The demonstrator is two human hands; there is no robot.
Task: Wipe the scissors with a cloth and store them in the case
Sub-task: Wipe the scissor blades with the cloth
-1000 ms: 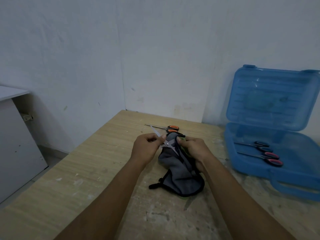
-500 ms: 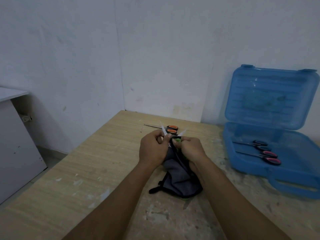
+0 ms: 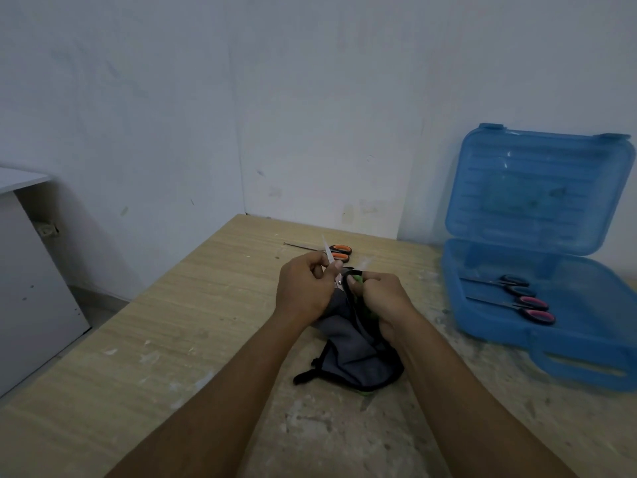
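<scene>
Dim room, bare white walls (image 3: 155, 98), white cabinet (image 3: 31, 288) at left.

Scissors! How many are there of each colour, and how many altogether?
orange scissors: 1
green scissors: 1
black scissors: 1
pink scissors: 1
Total: 4

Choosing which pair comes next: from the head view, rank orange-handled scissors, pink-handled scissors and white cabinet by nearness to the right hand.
1. Orange-handled scissors, on the table just beyond the right hand.
2. Pink-handled scissors, inside the blue case, rightward.
3. White cabinet, beside the table, far left.
</scene>
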